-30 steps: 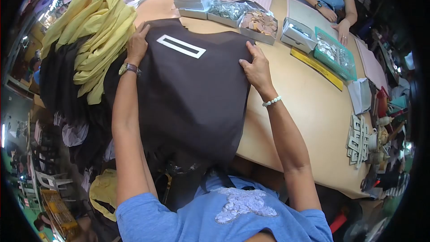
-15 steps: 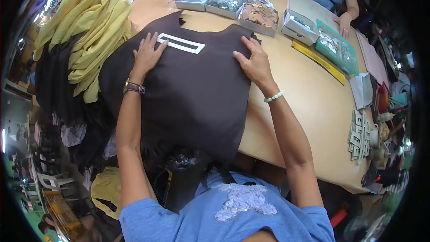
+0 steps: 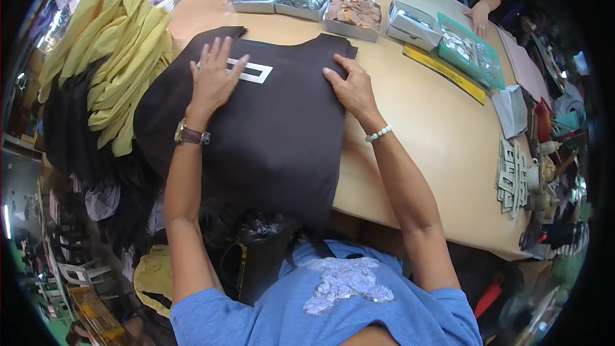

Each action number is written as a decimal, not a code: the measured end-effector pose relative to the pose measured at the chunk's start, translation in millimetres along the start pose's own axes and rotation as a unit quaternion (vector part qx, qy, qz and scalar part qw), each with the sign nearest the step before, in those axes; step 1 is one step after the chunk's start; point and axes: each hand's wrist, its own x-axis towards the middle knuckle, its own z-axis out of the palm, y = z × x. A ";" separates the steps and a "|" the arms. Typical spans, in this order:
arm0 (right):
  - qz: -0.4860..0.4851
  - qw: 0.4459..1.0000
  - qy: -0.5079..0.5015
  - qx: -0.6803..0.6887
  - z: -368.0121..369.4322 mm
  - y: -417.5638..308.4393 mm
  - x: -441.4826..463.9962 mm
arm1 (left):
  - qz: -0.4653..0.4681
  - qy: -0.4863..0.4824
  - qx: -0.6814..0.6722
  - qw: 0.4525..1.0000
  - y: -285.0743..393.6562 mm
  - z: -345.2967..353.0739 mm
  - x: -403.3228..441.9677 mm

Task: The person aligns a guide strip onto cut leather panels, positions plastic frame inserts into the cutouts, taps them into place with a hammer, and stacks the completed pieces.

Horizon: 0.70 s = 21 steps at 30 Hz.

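Observation:
A dark piece of cloth [image 3: 269, 134], cut like a garment panel with a curved neckline, lies spread on the table and hangs over its near edge. My left hand [image 3: 214, 80] rests over its upper left, fingers extended and slightly spread. Beneath that hand is a white rectangular frame [image 3: 257, 75] with a slot in its middle; the hand hides its left part. At the cloth's upper right edge, my right hand [image 3: 353, 88] touches the fabric with thumb and forefinger apart, its other fingers curled out of sight.
Yellow cloth pieces [image 3: 122, 45] are heaped at the left over dark ones. Boxes of small brown pieces [image 3: 353, 11], a green basket [image 3: 466, 51] and a yellow ruler [image 3: 443, 74] lie along the far side. White templates [image 3: 511, 176] sit at right. Another person's hand [image 3: 479, 18] rests opposite.
My left hand has moved further over the white frame, covering more of its left end. The right hand stays at the cloth's edge. The whole view has shifted slightly.

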 end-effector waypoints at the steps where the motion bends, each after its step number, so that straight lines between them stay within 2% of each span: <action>1: -0.012 1.000 0.004 -0.005 2.8 4.1 0.4 | 0.005 -0.025 0.021 0.999 5.0 5.5 0.6; 2: -0.023 1.000 0.009 -0.010 3.7 6.6 0.3 | 0.011 -0.050 0.041 0.998 7.9 13.6 0.8; 4: 0.028 0.993 0.041 0.107 -3.2 1.6 -5.1 | 0.005 -0.099 0.059 0.993 7.6 20.7 5.5; 5: 0.054 0.983 0.057 0.164 -6.6 -0.3 -9.7 | 0.008 -0.092 0.054 0.994 6.8 22.2 7.4; 11: -0.080 0.992 0.026 -0.092 -38.1 10.9 -46.3 | 0.014 -0.061 0.041 0.997 4.3 28.3 8.8; 12: -0.081 0.993 0.044 -0.071 -37.2 5.4 -49.9 | 0.015 -0.055 0.039 0.998 5.1 28.0 8.3; 15: -0.100 0.993 0.014 -0.064 -35.7 1.2 -53.9 | 0.015 -0.051 0.031 0.998 7.8 24.5 5.4; 18: -0.152 0.985 0.017 -0.077 -28.0 1.5 -54.4 | 0.019 -0.050 0.027 0.998 6.6 21.6 2.0; 21: -0.209 0.969 -0.020 -0.127 -27.4 0.4 -51.4 | 0.029 -0.071 0.020 0.997 5.4 13.9 -1.2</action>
